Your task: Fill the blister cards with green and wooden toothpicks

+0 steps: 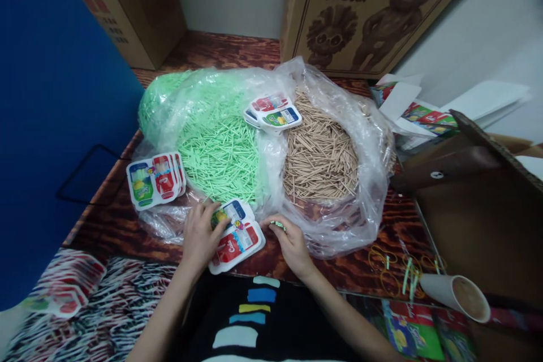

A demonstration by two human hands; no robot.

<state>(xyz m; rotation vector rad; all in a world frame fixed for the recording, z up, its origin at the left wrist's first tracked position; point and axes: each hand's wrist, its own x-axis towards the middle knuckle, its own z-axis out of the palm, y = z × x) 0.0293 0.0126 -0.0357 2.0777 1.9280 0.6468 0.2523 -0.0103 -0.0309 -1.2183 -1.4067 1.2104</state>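
At the table's front edge, the person's left hand grips white-edged cards that seem to read "Cola"; smaller lettering is too blurred to make out. The right hand is closed around green sticks, mostly hidden in its grasp. Near the back edge, a carton reads "BLIND BOX"; its top is cut off.

The clear plastic bag of thin tan sticks has bright-green sticks crowding its left and a printed brown cardboard box behind; bare red-brown wood-grain tabletop in front leaves passage.
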